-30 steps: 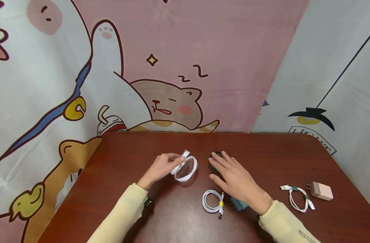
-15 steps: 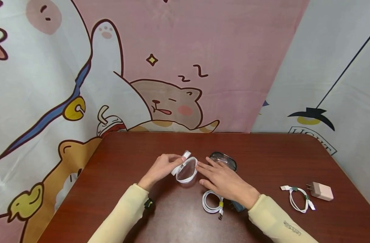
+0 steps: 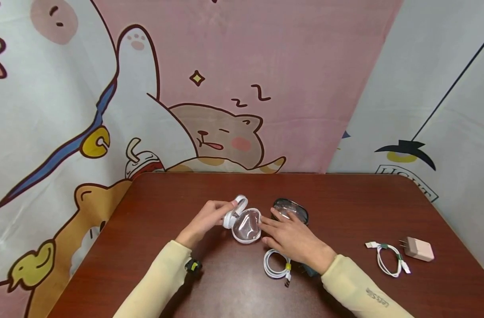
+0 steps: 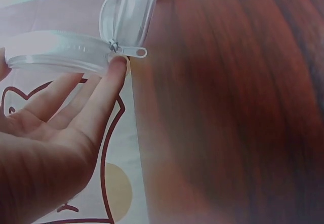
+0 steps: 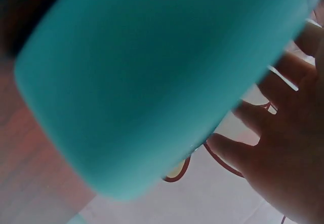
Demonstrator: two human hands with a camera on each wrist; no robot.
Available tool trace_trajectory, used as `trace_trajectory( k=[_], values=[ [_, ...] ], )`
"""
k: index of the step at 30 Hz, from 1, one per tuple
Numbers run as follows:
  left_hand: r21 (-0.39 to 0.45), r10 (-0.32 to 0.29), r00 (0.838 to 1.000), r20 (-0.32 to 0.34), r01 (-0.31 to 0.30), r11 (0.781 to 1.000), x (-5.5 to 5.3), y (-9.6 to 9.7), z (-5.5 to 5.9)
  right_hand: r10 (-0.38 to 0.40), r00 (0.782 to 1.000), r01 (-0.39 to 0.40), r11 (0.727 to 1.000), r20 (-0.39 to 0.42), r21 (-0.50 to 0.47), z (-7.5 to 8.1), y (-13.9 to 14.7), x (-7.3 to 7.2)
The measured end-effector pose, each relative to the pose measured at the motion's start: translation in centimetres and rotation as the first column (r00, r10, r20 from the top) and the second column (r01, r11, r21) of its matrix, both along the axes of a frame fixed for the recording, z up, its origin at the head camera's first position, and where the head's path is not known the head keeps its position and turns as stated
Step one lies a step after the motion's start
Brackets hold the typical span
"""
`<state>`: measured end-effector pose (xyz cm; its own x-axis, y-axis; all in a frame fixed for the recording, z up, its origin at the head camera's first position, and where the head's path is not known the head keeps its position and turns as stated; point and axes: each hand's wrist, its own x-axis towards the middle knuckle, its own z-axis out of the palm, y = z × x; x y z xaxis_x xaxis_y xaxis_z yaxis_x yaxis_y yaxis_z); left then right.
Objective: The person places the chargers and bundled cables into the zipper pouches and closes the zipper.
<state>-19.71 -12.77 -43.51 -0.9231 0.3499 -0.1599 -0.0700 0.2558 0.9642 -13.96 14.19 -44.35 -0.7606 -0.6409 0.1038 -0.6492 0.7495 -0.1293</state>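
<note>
A small clear zip case with white trim (image 3: 246,226) stands spread open on the table, its two halves apart. My left hand (image 3: 203,221) pinches its left half between thumb and fingers. In the left wrist view, a metal zipper pull (image 4: 132,51) sticks out by a fingertip. My right hand (image 3: 295,236) has its fingers spread, the fingertips at the right edge of the clear case. Just behind those fingers lies a dark-rimmed clear case (image 3: 291,210). Below the right palm sits a teal charger block (image 5: 152,82), mostly hidden in the head view but large in the right wrist view.
A coiled white cable with a yellow tie (image 3: 276,264) lies in front of the right hand. Farther right are a white cable with a green tie (image 3: 389,260) and a pale pink plug charger (image 3: 418,249). A printed cloth (image 3: 305,88) hangs behind the brown table (image 3: 178,190).
My right hand has moved left, off the dark-rimmed case and over to the clear white case. The white case's halves have spread wider apart. My left hand has kept its hold.
</note>
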Motion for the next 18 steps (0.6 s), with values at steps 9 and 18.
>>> trace_trajectory(
  k=[9, 18],
  values=[
    [-0.133, -0.045, 0.998, -0.047, 0.039, 0.99, 0.3, -0.2, 0.2, 0.004, 0.994, -0.003, 1.0, -0.109, 0.009, 0.2, -0.5, 0.8],
    [-0.205, -0.035, 0.997, -0.073, 0.02, 0.978, 0.3, -0.3, 0.1, 0.046, 0.936, -0.079, 0.994, -0.35, -0.081, -0.3, -0.1, 2.2]
  ],
)
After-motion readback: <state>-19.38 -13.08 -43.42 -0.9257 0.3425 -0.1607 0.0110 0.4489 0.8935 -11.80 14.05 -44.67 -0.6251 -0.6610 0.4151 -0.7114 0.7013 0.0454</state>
